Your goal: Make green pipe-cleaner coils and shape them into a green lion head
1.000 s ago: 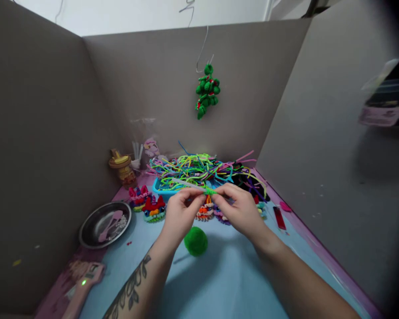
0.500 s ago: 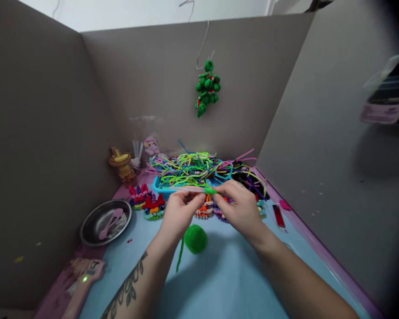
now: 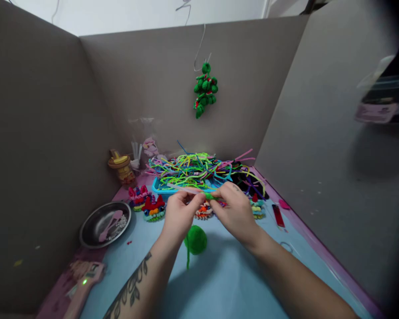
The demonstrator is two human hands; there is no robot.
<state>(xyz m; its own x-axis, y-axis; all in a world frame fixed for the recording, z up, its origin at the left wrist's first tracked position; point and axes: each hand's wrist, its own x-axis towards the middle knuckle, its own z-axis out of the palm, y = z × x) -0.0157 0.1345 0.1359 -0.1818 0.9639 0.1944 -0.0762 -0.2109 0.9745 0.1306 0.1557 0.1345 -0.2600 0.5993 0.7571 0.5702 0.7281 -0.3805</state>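
My left hand [image 3: 182,212] pinches a pale, whitish stick [image 3: 177,188] between thumb and forefinger, its free end pointing up to the left. Around the stick's right end is a bright green pipe cleaner [image 3: 208,195], which looks coiled. My right hand [image 3: 234,212] is closed on that green pipe cleaner, thumb and finger nearly touching the left thumb. Below the hands a round green ball [image 3: 197,240] rests on the light blue mat [image 3: 216,288]. A short green strand [image 3: 188,257] hangs down over the ball's left side; where its top end goes is partly hidden.
A blue tray [image 3: 158,188] heaped with colourful pipe cleaners stands at the back. Several colourful figures [image 3: 154,208] sit before it. At left are a metal bowl [image 3: 86,239] with a pink scoop and a pink device [image 3: 83,288] with a green light. A green ornament [image 3: 205,91] hangs from a wire.
The whitish stick has tilted, its left end now higher. My right hand has shifted slightly left and down, closer to the left. The green strand now hangs nearer the ball.
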